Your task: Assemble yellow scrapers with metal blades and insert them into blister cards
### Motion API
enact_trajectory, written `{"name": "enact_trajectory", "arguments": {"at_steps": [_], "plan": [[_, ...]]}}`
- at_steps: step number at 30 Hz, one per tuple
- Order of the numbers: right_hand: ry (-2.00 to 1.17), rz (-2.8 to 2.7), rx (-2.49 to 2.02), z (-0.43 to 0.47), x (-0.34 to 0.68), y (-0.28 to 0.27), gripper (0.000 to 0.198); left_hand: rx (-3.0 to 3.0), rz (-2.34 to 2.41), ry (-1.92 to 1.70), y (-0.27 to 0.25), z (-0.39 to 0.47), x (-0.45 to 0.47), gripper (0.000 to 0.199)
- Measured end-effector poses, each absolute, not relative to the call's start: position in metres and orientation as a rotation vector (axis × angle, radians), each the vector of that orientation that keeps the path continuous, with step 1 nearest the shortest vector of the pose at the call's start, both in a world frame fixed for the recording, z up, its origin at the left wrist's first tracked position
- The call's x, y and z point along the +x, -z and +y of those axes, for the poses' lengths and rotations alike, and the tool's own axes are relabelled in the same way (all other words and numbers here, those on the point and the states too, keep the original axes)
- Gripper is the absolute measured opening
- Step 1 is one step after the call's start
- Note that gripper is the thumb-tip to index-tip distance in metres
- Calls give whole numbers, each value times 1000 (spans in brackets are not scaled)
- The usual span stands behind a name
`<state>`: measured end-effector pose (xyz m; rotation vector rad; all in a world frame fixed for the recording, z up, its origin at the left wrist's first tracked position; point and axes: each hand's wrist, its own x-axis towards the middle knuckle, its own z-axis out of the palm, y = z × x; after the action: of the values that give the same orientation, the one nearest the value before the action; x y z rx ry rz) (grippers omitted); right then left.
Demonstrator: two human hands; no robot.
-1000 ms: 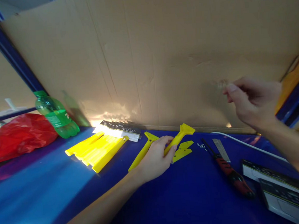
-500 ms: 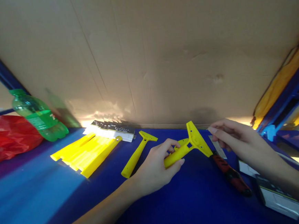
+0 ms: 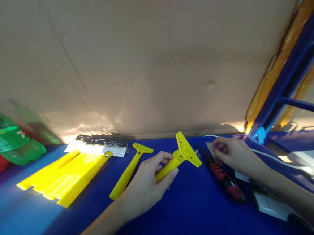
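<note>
My left hand point(image 3: 146, 183) grips the handle of a yellow plastic scraper point(image 3: 180, 156), holding it tilted with its wide head up and to the right, just above the blue table point(image 3: 186, 216). My right hand point(image 3: 234, 155) rests on the table to the right of it, fingertips on a thin grey metal blade point(image 3: 210, 148) lying flat. A red-handled screwdriver point(image 3: 223, 175) lies between the two hands, partly under my right hand. A second yellow scraper point(image 3: 128, 170) lies flat to the left of my left hand.
A stack of yellow scraper handles point(image 3: 63, 173) lies at the left, with a flat black-and-white pack point(image 3: 99, 145) behind it. A green bottle point(image 3: 9, 141) stands far left. White boxes point(image 3: 272, 202) sit at the right. A cardboard wall point(image 3: 152, 60) closes the back.
My left hand lifted the yellow scraper off the table and tilted its head up. My right hand came down from the air onto the grey blade. The view swung right.
</note>
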<state>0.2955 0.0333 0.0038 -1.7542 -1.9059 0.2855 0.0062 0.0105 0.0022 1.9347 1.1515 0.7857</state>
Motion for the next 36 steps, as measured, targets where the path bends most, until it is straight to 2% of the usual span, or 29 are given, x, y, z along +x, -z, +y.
{"name": "enact_trajectory", "arguments": {"at_steps": [5, 9, 21, 28, 36], "plan": [[-282, -1918, -1860, 40, 304, -2, 4, 1776, 1131, -742, -1, 10, 15, 37], [-278, -1924, -1930, 41, 302, -6, 11, 1782, 1121, -726, -3, 11, 20, 36], [-234, -1911, -2025, 42, 302, -10, 16, 1748, 1094, -677, 0, 14, 26, 38], [-240, -1906, -2042, 42, 301, -19, 12, 1734, 1089, -683, 1, 14, 27, 39], [-442, -1839, -2011, 39, 307, -19, 26, 1723, 1071, -687, 1, 11, 25, 36]]}}
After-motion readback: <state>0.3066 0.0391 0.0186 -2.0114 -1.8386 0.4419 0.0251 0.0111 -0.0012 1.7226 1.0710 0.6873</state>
